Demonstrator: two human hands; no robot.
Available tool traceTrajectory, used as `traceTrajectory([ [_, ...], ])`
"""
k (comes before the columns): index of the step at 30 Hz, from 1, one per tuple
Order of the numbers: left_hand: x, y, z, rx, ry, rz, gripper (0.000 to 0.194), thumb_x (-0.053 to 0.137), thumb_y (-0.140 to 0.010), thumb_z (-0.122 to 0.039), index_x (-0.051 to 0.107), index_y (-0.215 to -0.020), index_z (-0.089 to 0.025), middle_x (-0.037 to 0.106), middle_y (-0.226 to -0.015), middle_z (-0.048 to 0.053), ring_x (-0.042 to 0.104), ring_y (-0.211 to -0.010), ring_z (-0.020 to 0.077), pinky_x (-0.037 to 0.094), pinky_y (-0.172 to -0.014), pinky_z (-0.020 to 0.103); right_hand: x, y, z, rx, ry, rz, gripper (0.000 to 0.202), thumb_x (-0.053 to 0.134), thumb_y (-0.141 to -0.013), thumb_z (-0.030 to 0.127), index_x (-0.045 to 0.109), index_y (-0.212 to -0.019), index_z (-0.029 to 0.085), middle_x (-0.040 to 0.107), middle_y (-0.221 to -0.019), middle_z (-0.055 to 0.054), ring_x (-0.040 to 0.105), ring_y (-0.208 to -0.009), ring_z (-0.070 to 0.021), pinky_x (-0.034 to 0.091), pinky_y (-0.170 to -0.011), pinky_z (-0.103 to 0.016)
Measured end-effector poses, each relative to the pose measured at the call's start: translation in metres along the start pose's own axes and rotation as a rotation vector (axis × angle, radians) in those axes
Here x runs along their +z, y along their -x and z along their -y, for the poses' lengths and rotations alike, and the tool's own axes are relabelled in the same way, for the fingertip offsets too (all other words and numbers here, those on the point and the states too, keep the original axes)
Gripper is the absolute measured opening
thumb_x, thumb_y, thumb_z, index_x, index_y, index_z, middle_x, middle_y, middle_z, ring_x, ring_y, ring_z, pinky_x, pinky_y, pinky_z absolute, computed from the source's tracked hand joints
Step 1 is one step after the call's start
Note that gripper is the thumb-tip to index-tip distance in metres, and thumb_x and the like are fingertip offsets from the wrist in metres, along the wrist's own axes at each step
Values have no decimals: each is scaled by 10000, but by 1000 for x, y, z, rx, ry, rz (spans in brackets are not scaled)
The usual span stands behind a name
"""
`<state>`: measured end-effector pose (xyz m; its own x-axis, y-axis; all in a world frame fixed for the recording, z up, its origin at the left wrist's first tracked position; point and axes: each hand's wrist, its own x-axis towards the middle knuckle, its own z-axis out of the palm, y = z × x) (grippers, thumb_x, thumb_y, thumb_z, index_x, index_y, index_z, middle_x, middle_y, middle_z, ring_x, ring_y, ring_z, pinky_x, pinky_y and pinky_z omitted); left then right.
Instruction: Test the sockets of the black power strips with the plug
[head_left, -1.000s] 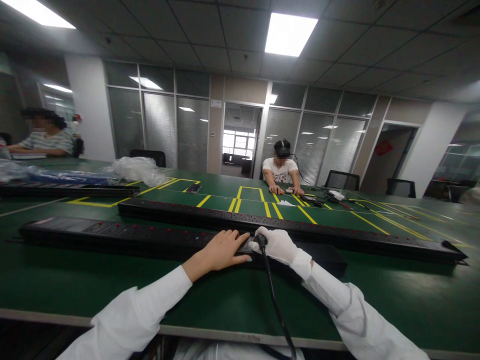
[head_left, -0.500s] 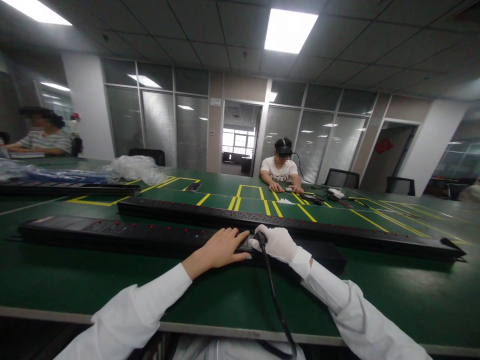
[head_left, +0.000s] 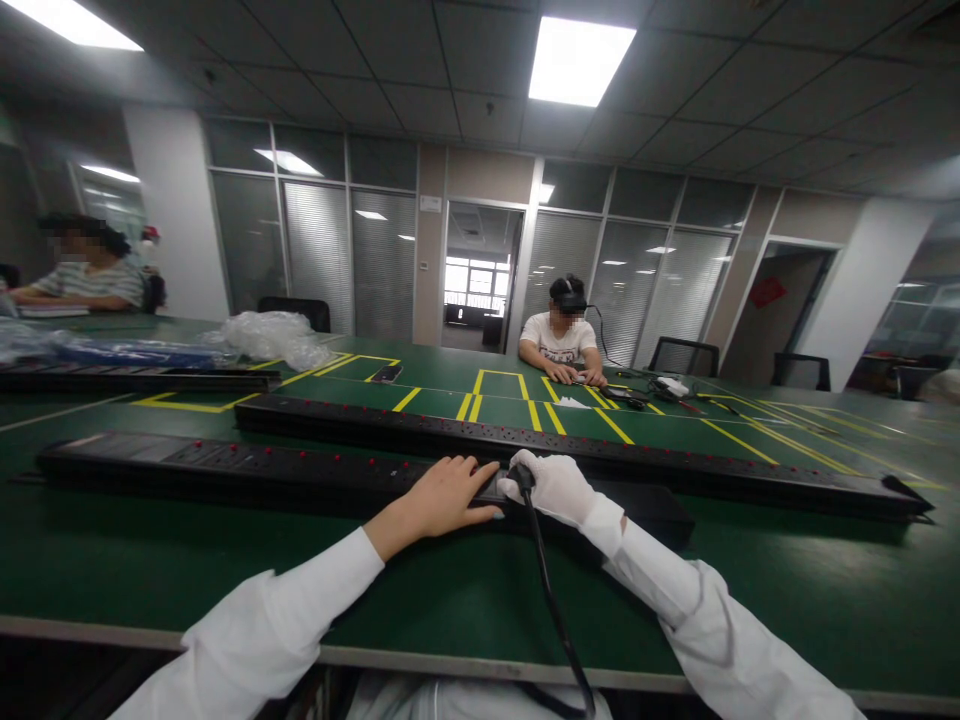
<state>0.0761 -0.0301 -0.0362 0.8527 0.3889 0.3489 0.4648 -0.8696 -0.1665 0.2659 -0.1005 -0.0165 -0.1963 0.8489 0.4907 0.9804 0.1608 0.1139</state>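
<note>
A long black power strip [head_left: 247, 465] with red buttons and rows of sockets lies across the table before me. My left hand [head_left: 444, 497], bare, rests on top of it with fingers stretched and thumb apart along its near side. In the white-gloved right hand [head_left: 555, 487] is a black power plug [head_left: 523, 477], pinched at the strip's face just right of my left fingers. Whether its pins sit in a socket is hidden. From the plug a black cable [head_left: 551, 590] hangs down over the table's near edge into my lap.
Behind lies a second long power strip [head_left: 600, 447]. Clear plastic wrap [head_left: 274, 338] and another dark bar [head_left: 142, 380] are at the left. A phone [head_left: 387, 373] lies on the green table [head_left: 420, 610], marked with yellow tape. Across sits a person [head_left: 562, 340] near tangled cables [head_left: 667, 388]; another person [head_left: 90, 275] sits far left.
Both my hands, the plug and the strips stay where they were. The person across has drawn their hands closer together.
</note>
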Motion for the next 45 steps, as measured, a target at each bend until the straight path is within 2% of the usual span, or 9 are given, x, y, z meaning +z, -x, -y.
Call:
traceTrajectory([
  [31,3,0,3,3,-17,-17,642,264,-791,-620,314,-1285,-213,538,-1020,102,511,-897,246,355,-783,362,1,-4,-4,39,-95,54,395,430,-746,571,565,-929,248,643,-679,-15,585,-638,-155,320,-550,-213],
  [39,2,0,3,0,-2,-13,652,264,-786,-627,319,-1282,-207,534,-1018,103,506,-901,240,350,-792,356,-1,1,-1,-14,-61,22,393,420,-761,547,550,-946,225,644,-717,-32,592,-669,-159,333,-580,-219],
  [45,0,1,2,11,-22,-6,648,278,-789,-617,302,-1290,-207,533,-1021,100,510,-892,240,355,-777,351,2,-6,-5,58,-117,52,349,422,-766,541,565,-893,250,635,-673,-4,583,-638,-145,322,-546,-208],
])
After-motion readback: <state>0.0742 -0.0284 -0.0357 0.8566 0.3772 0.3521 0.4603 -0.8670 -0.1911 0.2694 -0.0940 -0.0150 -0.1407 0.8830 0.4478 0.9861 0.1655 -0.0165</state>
